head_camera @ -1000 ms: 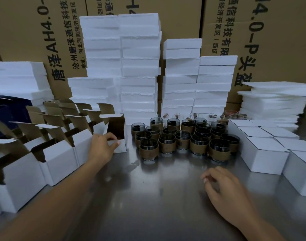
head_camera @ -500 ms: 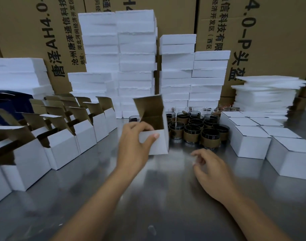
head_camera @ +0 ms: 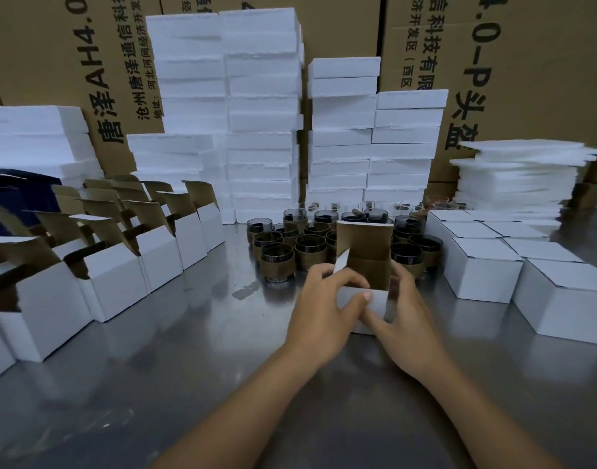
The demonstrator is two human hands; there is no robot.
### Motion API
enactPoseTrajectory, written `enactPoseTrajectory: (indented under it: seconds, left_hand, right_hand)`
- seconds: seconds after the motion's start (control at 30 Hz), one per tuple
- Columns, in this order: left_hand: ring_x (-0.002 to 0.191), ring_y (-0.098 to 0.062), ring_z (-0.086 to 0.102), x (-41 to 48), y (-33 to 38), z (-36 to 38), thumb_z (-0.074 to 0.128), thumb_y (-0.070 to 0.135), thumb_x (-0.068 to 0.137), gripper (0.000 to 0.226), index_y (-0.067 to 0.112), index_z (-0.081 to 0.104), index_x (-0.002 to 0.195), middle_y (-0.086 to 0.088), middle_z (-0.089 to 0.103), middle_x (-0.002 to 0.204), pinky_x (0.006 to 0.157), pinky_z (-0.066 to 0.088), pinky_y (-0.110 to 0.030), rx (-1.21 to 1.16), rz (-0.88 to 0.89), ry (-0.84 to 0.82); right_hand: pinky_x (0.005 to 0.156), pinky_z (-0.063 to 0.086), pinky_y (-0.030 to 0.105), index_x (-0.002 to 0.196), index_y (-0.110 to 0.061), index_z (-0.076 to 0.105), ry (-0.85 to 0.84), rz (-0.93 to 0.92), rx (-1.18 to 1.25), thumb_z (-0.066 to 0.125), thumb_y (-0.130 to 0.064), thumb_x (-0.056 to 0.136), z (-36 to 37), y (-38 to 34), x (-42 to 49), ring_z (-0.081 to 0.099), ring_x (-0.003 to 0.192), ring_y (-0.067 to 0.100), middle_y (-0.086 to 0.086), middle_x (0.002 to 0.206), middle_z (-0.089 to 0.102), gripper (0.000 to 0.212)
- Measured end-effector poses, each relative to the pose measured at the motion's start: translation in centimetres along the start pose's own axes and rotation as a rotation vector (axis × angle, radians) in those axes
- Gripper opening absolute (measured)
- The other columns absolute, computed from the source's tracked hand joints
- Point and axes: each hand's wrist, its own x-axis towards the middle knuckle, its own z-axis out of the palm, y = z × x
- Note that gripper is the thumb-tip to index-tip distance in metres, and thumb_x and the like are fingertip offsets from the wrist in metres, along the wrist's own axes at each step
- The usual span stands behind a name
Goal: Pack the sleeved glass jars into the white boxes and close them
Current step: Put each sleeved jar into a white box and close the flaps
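Note:
An open white box with a brown inside stands on the steel table in front of me, its lid flap upright. My left hand grips its left side, thumb across the front. On the box's right side rests my right hand, fingers on the wall. Just behind the box stands a cluster of dark glass jars with brown sleeves. The box's inside bottom is hidden.
Several open white boxes stand in rows at the left. Closed white boxes sit at the right. Stacks of white foam blocks and foam sheets rise behind, before large cardboard cartons.
My left hand carried one open box from the left rows to the table's middle, in front of the jars. My right hand came up and took its right side.

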Motion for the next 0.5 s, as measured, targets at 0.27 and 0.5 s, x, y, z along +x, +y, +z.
enactPoseTrajectory:
  seconds: [0.27,0.5]
  left_hand:
    - [0.090,-0.010,0.057,3.4,-2.3,-1.8,0.046,0.026,0.097,0.014,0.039,0.052,0.095,-0.006,0.056,0.109,0.073,0.041,-0.015,-0.345,-0.204,0.349]
    - [0.109,-0.022,0.047,5.4,-9.0,-3.4,0.049,0.032,0.095,0.045,0.030,0.038,0.139,-0.014,0.035,0.133,0.094,0.039,-0.032,0.181,-0.443,0.202]
  right_hand:
    - [0.104,0.037,0.037,0.144,-0.024,0.022,-0.005,0.029,-0.057,0.072,-0.027,0.079,0.0,-0.4,0.1,0.039,0.128,0.013,-0.003,0.141,0.041,0.082]
    - [0.111,0.030,0.037,0.148,-0.023,0.014,-0.043,0.025,-0.080,0.071,-0.025,0.081,-0.3,-1.2,0.0,0.031,0.135,0.014,-0.003,0.148,0.031,0.088]
